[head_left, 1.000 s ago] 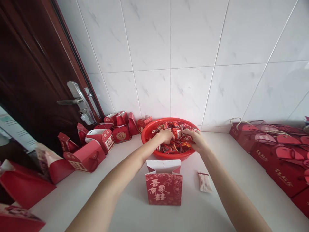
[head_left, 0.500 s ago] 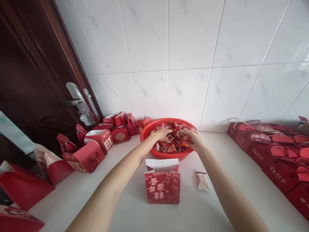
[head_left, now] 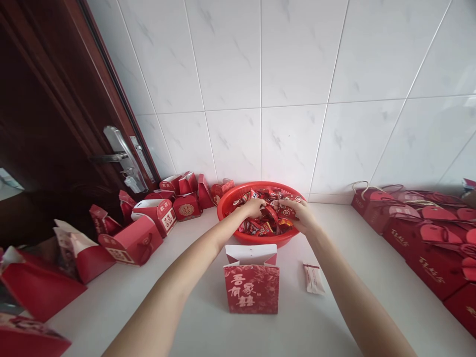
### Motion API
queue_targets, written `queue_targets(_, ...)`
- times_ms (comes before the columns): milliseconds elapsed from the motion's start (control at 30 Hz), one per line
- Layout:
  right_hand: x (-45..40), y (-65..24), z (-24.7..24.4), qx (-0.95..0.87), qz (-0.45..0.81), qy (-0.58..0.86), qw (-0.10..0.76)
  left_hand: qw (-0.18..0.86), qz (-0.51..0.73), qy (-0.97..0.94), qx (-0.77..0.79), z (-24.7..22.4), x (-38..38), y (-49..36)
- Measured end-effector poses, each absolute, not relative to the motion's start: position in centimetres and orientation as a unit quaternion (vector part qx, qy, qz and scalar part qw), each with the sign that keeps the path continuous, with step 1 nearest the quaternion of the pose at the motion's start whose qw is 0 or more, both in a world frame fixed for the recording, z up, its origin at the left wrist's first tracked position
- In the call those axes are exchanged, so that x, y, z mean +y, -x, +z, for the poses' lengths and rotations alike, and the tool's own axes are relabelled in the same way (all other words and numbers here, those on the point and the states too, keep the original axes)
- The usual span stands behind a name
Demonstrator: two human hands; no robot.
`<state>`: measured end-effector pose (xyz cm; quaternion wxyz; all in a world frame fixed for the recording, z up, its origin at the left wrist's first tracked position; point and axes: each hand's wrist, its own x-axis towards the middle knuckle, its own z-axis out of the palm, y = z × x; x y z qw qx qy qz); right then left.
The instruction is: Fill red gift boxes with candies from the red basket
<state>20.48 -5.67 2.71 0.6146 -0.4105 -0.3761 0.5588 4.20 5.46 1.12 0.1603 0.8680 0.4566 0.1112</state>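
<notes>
A red plastic basket [head_left: 224,198] holds many small wrapped candies [head_left: 264,229], mostly in red wrappers. My left hand [head_left: 254,208] reaches into it with fingers curled down among the candies; what they grip is hidden. At the basket's right side, my right hand [head_left: 303,217] is closed on a red candy packet [head_left: 287,212] with a pale hexagon mark. Directly in front of the basket stands an upright red paper gift box [head_left: 252,290] with pale characters, its white-lined top open. To its right, a white wrapped packet [head_left: 314,279] lies on the white tabletop [head_left: 293,327].
Several red gift boxes [head_left: 130,243] line the left side, some open. Rows of dark red boxes [head_left: 416,248] with cord handles occupy the right. A tiled wall [head_left: 286,139] rises behind the basket, and a dark wooden door [head_left: 48,99] stands at the left.
My left hand has shifted slightly among the candies, and a patterned packet beside its fingers no longer shows. My right hand stays at the basket's right side. The view has moved slightly.
</notes>
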Motion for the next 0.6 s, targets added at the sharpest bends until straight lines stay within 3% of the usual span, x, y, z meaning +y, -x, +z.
queue_targets(233,-5.6,-20.4,2.7,-0.363,0.548,0.410,0.632,0.267,0.157,-0.845,0.436,2.8,5.1,-2.7)
queue_targets(433,-4.8,-19.8,1.7,-0.350,0.513,0.400,0.673,0.516,0.330,-0.720,0.327,2.8,4.0,-1.2)
queue_targets(600,-4.8,-19.5,1.4,-0.374,0.500,0.388,0.678,0.566,0.392,-0.678,0.258,2.5,2.8,-0.9)
